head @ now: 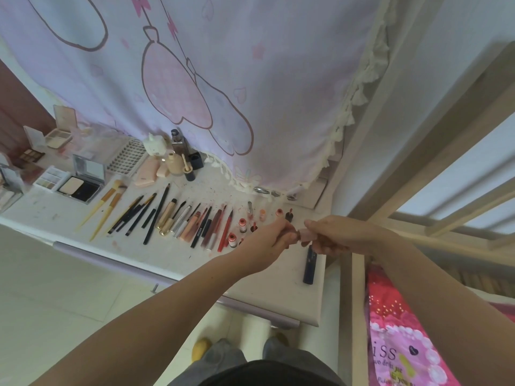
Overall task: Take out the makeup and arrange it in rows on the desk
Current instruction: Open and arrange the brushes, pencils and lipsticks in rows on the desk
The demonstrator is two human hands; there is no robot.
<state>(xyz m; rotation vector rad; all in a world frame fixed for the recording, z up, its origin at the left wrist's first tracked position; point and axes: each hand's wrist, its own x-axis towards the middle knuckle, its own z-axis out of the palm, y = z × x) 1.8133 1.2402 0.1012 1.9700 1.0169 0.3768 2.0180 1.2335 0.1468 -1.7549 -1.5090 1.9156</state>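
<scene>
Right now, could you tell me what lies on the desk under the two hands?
A dark tube lies below the right hand; small lip tints sit by the left hand. Anything directly beneath is hidden.

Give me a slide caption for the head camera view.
Both hands grip a small pink tube above rows of makeup on the desk.

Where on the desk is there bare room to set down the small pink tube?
Bare strip along the white desk's front edge, below the row of pencils and brushes and left of the dark navy tube. Crowded: the small lip-gloss bottles beside the left hand, and the back-left compacts.
</scene>
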